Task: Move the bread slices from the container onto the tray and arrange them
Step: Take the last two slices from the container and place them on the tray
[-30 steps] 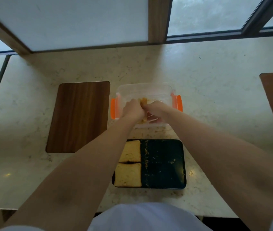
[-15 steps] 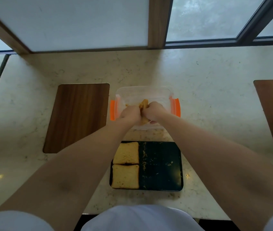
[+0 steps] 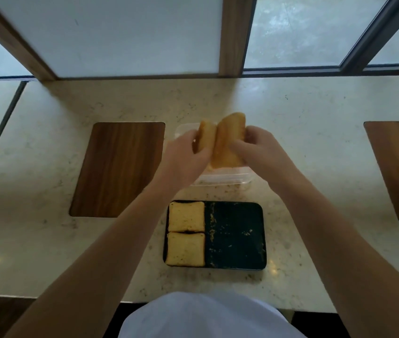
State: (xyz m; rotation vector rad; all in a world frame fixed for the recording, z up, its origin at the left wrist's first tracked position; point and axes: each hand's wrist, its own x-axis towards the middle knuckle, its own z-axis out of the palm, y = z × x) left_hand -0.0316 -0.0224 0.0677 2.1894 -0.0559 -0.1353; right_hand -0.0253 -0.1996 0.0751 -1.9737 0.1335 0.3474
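My left hand (image 3: 183, 158) grips one golden bread slice (image 3: 204, 136) on edge, and my right hand (image 3: 258, 148) grips a second, larger bread slice (image 3: 229, 140) beside it. Both slices are held upright, close together, above the clear plastic container (image 3: 220, 178), most of which is hidden behind my hands. Nearer to me lies the black tray (image 3: 235, 235). Two bread slices (image 3: 186, 215) (image 3: 185, 248) lie flat in its left half, one behind the other. Its right half is bare apart from crumbs.
A wooden board (image 3: 118, 168) lies left of the container and another wooden board (image 3: 398, 167) at the far right. The pale stone counter (image 3: 315, 132) ends at a window wall behind. The counter's front edge is just below the tray.
Both hands have risen out of the container, each lifting a bread slice, and the slices have separated slightly. The tray's two slices have not moved.
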